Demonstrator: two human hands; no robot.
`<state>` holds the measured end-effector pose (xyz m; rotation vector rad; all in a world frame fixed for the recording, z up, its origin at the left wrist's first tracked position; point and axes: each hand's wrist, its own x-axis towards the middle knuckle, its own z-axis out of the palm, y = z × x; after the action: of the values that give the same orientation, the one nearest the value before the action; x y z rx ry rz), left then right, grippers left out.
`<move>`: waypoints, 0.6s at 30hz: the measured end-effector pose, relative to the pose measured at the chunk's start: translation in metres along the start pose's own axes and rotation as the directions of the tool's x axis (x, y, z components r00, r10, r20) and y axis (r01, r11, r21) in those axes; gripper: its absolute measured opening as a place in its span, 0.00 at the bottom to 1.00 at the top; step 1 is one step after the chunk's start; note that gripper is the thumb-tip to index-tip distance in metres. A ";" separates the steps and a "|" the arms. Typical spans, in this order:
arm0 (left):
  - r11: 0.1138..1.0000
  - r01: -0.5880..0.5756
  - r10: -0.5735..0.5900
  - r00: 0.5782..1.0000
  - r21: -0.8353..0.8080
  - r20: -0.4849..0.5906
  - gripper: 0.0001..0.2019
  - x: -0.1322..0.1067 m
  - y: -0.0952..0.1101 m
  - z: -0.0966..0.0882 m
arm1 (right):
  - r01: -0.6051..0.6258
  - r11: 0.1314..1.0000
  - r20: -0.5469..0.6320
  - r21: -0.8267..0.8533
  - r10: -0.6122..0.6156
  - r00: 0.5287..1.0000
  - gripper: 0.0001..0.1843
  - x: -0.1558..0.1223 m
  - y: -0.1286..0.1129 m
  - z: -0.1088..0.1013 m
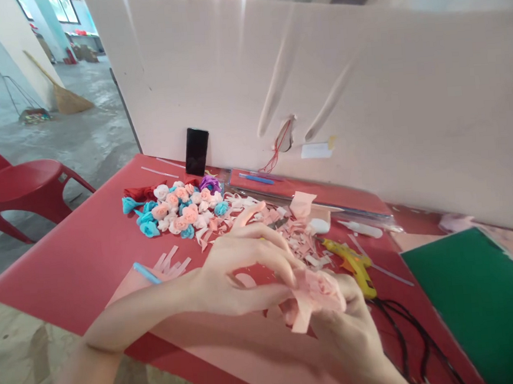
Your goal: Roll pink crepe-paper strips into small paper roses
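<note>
A pink paper flower with a loose strip hanging from it is held between my two hands, over the red table. My left hand reaches in from the left and pinches the flower's paper edge between thumb and index finger, its other fingers raised. From below, my right hand grips the flower's base; its fingertips are partly hidden. Behind my hands lies a heap of pink paper scraps. A yellow glue gun rests just right of them, its black cord trailing towards me.
Finished paper flowers in pink, white, blue and purple cluster at the left. A black phone leans on the white partition. A green board lies at right, a blue pen at left. A red chair stands beyond the table.
</note>
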<state>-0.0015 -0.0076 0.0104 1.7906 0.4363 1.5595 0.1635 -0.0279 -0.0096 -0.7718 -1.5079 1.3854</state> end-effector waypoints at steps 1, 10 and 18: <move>1.000 0.004 -0.004 1.000 -0.009 -0.006 0.08 0.000 0.000 0.000 | 0.000 1.000 0.007 -0.003 0.000 1.000 0.19 0.000 0.001 -0.001; 0.999 0.000 -0.005 0.995 -0.052 -0.101 0.07 -0.002 0.001 0.004 | 0.026 1.000 0.022 -0.005 -0.026 0.999 0.17 0.002 0.003 -0.002; 0.906 0.315 -0.341 0.939 -0.282 -0.047 0.07 -0.006 0.004 0.010 | -0.011 1.000 -0.060 0.005 0.011 0.998 0.21 -0.001 0.001 0.001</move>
<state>0.0057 -0.0170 0.0092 1.3586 0.5140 1.3932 0.1632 -0.0287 -0.0105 -0.8129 -1.4553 1.3620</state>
